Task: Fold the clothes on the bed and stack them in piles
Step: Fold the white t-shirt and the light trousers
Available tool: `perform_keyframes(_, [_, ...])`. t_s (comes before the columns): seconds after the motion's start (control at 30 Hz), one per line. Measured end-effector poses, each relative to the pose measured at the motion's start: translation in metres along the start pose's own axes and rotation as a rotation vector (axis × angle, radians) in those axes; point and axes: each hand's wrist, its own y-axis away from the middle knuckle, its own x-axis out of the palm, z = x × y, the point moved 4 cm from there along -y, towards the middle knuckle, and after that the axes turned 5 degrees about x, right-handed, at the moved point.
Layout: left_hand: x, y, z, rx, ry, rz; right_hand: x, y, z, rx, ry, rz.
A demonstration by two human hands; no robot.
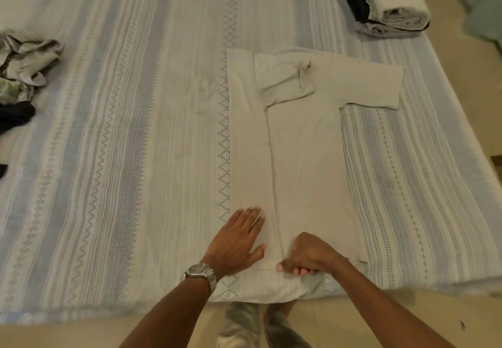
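Two hands at work: T-shirt (304, 157) pinned flat by spread left hand (239, 241) while hem is pinched by right hand (305, 259), prob. for next fold.

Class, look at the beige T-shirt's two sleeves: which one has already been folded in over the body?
The sleeve on the left, lying folded across the chest of the T-shirt. The other sleeve sticks out flat onto the bed cover.

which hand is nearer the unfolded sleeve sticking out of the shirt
Right. The right hand grips the hem below the sleeve; the left hand lies flat on the folded opposite side.
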Motion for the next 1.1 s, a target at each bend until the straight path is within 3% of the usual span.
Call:
perform_keyframes(0.1, [-0.014, -0.015, 0.013, -0.001, -0.009, -0.127, -0.022, -0.001, 0.012, -0.088, 0.088, -0.188])
perform_keyframes(0.27, [-0.034, -0.05, 0.047, -0.082, -0.029, -0.211, -0.052, -0.001, 0.059, -0.441, -0.086, -0.687])
perform_keyframes(0.37, [-0.037, -0.067, 0.069, -0.132, -0.005, -0.188, -0.06, -0.014, 0.089, -0.665, -0.142, -0.713])
perform_keyframes(0.47, [-0.039, -0.085, 0.098, -0.188, -0.003, -0.146, -0.079, -0.031, 0.124, -0.734, -0.255, -0.636])
perform_keyframes(0.6, [-0.039, -0.104, 0.129, -0.256, 0.0, -0.088, -0.104, -0.056, 0.15, -0.711, -0.302, -0.665])
perform_keyframes(0.73, [-0.055, -0.125, 0.153, -0.21, -0.003, -0.114, -0.14, -0.068, 0.157, -0.562, -0.519, -0.82])
perform_keyframes(0.87, [-0.076, -0.154, 0.183, -0.176, 0.0, -0.19, -0.191, -0.067, 0.169, -0.531, -0.601, -0.968])
perform_keyframes(1.1, [-0.096, -0.241, 0.226, -0.304, 0.122, -0.258, -0.304, -0.078, 0.17, -0.384, -0.261, -1.278])
